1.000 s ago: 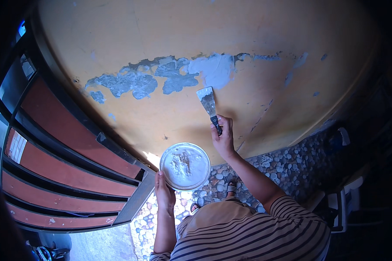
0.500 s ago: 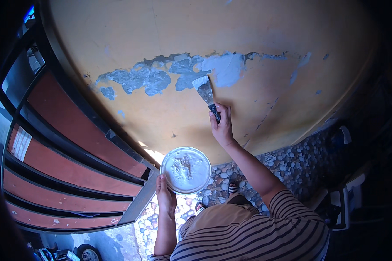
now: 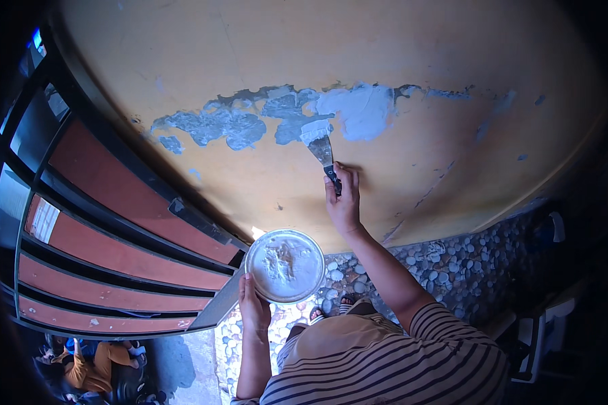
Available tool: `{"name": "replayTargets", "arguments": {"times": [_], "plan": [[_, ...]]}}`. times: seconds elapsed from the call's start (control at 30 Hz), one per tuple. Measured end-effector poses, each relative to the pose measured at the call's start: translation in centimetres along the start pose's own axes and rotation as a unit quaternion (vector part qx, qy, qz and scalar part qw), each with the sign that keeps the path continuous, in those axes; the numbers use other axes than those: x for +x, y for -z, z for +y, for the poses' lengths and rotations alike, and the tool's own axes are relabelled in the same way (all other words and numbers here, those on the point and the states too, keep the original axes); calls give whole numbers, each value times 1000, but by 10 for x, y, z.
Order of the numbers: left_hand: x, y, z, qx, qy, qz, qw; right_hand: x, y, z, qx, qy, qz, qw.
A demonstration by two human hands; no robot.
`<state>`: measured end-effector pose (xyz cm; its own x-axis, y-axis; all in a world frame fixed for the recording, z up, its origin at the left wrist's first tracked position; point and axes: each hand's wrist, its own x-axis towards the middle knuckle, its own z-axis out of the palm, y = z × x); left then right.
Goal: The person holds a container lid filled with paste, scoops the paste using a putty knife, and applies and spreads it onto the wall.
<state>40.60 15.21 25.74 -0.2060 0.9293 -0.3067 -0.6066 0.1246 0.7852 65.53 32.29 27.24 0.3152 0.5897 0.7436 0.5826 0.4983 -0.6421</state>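
Observation:
My right hand [image 3: 344,202] grips the dark handle of a putty knife [image 3: 321,152]. White filler coats the knife's wide blade edge, which is up against the yellow wall [image 3: 250,182] beside a fresh white patch [image 3: 368,111]. Left of that patch runs a band of bare grey plaster [image 3: 216,125] where the paint has flaked off. Lower down, my left hand [image 3: 253,307] holds a round tub of white filler [image 3: 285,266] by its left rim, tilted so its lumpy contents face up. Most of the left fingers are hidden under the tub.
A black metal gate with red panels [image 3: 135,229] stands close on the left. Pebble-patterned tiles [image 3: 439,270] cover the floor. A person in orange clothes [image 3: 98,368] is beyond the gate at lower left. A white-edged object [image 3: 530,344] stands in shadow at right.
The putty knife has shifted slightly, its blade still near the patch, which reaches a little further right in view. The view has shifted; a person in orange now shows at lower left.

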Motion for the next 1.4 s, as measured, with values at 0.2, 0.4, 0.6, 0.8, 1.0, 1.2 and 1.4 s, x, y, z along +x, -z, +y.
{"name": "replayTargets", "arguments": {"times": [0.2, 0.4, 0.6, 0.8, 1.0, 1.2, 1.4], "plan": [[-14, -102, -51, -3, -8, 0, 1000, 22, 81, 66, 12, -10, -20, 1000], [-36, -122, -50, -1, 4, -21, 1000, 22, 114, 56, 16, 52, -29, 998], [13, -64, -17, 3, 27, -78, 997, 19, 51, 20, -10, 53, 29, 998], [53, 26, 72, 12, 52, -97, 994, -45, -26, -38, -10, 8, 18, 1000], [73, 79, 130, 16, 62, -112, 992, -38, -73, -79, -63, 11, 52, 997], [76, 103, 152, 28, 79, -124, 989, -49, -66, -101, -83, 47, 39, 995], [67, 113, 131, 26, 88, -133, 987, -31, -38, -91, -123, 64, 25, 990]]}}
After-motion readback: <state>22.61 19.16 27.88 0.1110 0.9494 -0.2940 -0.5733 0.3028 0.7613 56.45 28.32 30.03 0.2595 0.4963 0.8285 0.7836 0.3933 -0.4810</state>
